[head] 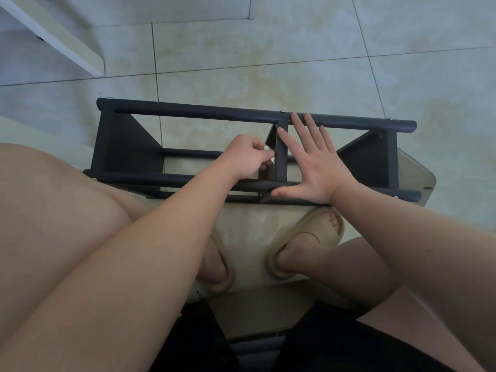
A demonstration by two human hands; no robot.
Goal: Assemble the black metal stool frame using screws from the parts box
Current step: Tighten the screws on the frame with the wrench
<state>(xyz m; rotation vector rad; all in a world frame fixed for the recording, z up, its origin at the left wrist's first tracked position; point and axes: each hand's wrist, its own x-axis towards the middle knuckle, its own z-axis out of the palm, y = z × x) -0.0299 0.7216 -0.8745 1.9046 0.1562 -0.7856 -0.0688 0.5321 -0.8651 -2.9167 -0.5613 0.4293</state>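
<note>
Frame [201, 114] lies on the floor [268, 63], under the flat, spread right hand [314, 167]; rigid metal, likely weighty, best gripped by its round rails [161, 179]. Left hand [247, 159], just beside, pinches a small white piece [268, 149].

Head-worn view faces steeply down, close over stool frame [214, 114], apparently seated.

Glossy pale marbled floor tiles [268, 49] with dark grout lines [155, 49], white board [53, 30] at upper left.
</note>
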